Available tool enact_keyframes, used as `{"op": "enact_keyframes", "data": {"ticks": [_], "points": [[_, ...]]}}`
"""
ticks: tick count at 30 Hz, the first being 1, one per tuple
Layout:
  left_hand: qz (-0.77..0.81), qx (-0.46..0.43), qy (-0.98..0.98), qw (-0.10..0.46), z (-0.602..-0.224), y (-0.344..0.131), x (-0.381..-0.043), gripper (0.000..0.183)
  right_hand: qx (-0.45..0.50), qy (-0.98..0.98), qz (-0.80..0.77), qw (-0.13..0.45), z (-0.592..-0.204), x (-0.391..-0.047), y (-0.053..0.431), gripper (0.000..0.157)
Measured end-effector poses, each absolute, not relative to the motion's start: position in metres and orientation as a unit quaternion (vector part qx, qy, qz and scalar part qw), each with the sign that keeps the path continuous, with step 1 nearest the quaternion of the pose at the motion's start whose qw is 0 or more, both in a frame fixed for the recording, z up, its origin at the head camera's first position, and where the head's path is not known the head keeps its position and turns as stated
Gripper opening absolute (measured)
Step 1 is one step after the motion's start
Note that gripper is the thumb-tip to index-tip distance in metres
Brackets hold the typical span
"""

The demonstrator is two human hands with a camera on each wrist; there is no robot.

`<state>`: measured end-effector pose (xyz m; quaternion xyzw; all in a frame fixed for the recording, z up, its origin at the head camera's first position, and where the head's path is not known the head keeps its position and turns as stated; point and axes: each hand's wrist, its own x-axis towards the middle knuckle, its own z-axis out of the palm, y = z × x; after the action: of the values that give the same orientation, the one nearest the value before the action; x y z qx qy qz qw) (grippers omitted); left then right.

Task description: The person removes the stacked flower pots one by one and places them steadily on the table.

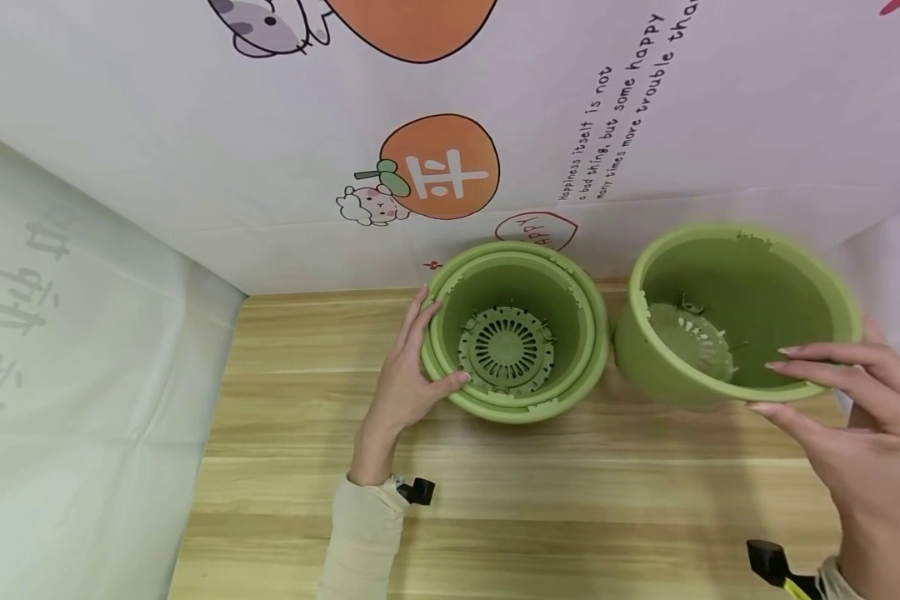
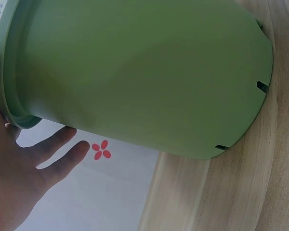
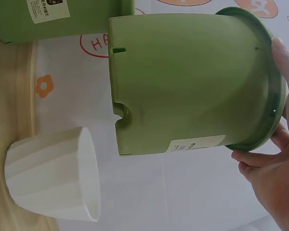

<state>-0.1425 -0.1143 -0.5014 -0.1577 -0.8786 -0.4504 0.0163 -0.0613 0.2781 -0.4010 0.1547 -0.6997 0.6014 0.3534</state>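
Two green plastic flower pots [image 1: 528, 414] stand nested on the wooden table, their slotted base [image 1: 506, 350] visible inside. At their left side my left hand [image 1: 408, 371] holds the rim, thumb over the near edge. Two of its fingers [image 2: 62, 163] stretch out below the rim in the left wrist view. To the right, another green flower pot [image 1: 742, 312] is raised off the table and tilted. My right hand [image 1: 870, 400] grips its rim at the near right, with fingers inside and thumb outside. A label [image 3: 195, 143] shows on that pot's side.
A white ribbed pot [image 3: 50, 175] stands on the table in the right wrist view, beside the raised green pot. Printed cloth [image 1: 270, 167] rises behind the table [image 1: 292, 500], and a pale cloth [image 1: 82, 375] borders its left side.
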Motion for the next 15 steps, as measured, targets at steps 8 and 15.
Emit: {"op": "enact_keyframes", "data": {"ticks": [8,15], "points": [[-0.451,-0.158,-0.878,0.015,-0.501,-0.114,-0.142,0.109,0.15,-0.663,0.636,0.366,-0.416,-0.057,0.276,0.047],[-0.453,-0.158,-0.877,0.016,-0.503,-0.115,-0.143,0.109,0.13,-0.677,0.636,0.348,-0.419,-0.049,0.275,0.044]]}}
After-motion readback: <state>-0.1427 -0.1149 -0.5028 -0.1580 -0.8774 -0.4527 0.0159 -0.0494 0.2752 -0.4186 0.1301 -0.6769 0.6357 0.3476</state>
